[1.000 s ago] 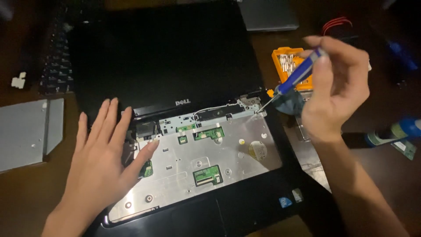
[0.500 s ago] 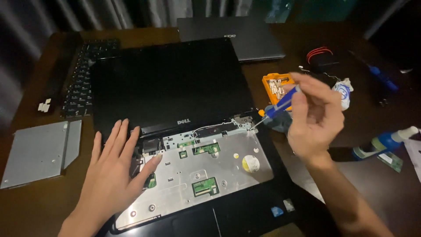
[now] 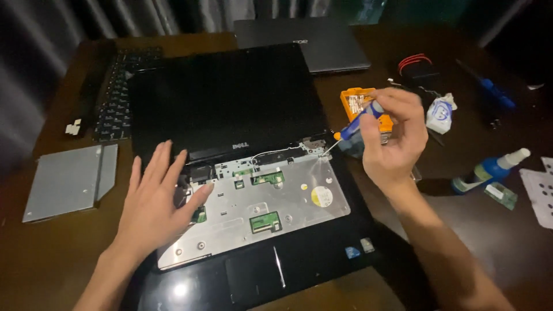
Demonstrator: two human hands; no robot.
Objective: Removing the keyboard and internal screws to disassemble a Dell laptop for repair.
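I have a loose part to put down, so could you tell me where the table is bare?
Bare wood lies left of the laptop, below the grey drive, and at the near right below the bottle. Far right is crowded: orange case, screwdriver, pouch.

A dark brown wooden worktop (image 3: pixel 46 247) carries everything. In the middle lies an opened black laptop (image 3: pixel 230 103) with its keyboard removed and a bare metal plate showing. To its left lie a loose black keyboard (image 3: pixel 118 98) and, nearer, a flat grey metal drive (image 3: pixel 69 181). A closed grey laptop (image 3: pixel 299 43) lies at the far edge. On the right lie an orange case (image 3: pixel 354 101), a black block with red wires (image 3: pixel 417 69), a blue screwdriver (image 3: pixel 495 95), a blue bottle with a white cap (image 3: pixel 489 170) and a white sheet (image 3: pixel 538 193).
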